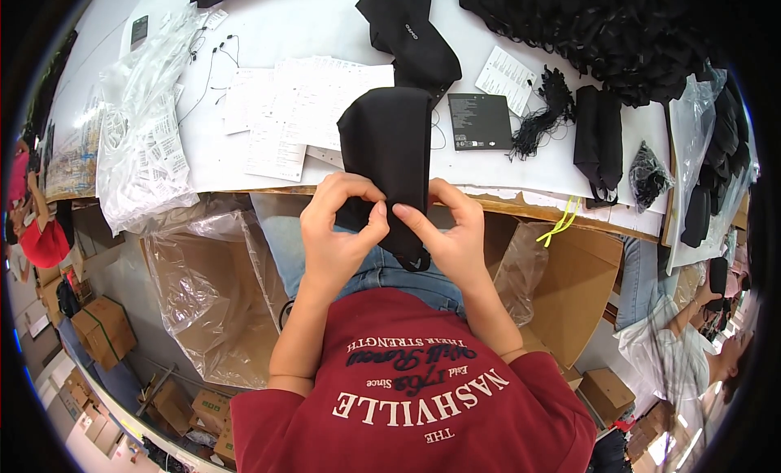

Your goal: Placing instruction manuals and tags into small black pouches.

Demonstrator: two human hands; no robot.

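A black fabric pouch point(389, 131) is held up at the table's near edge, its wide end away from me and its narrow end with a small loop hanging toward my lap. My left hand point(342, 225) pinches its left side between thumb and fingers. Opposite it, my right hand point(447, 229) grips the right edge, the two thumbs close together on the fabric. Some of the fingers are hidden behind the pouch. Just beyond lies another black fabric piece point(419, 50) with small light lettering, and white printed sheets point(277, 139) spread to the left.
A black printed card point(480, 122), a bundle of black cords point(551, 107) and a rolled black pouch point(598, 139) lie right. Behind them rises a heap of black pouches point(594, 34). Clear plastic bags of labels point(142, 148) hang over the left edge. Beneath stands a plastic-lined carton point(215, 286).
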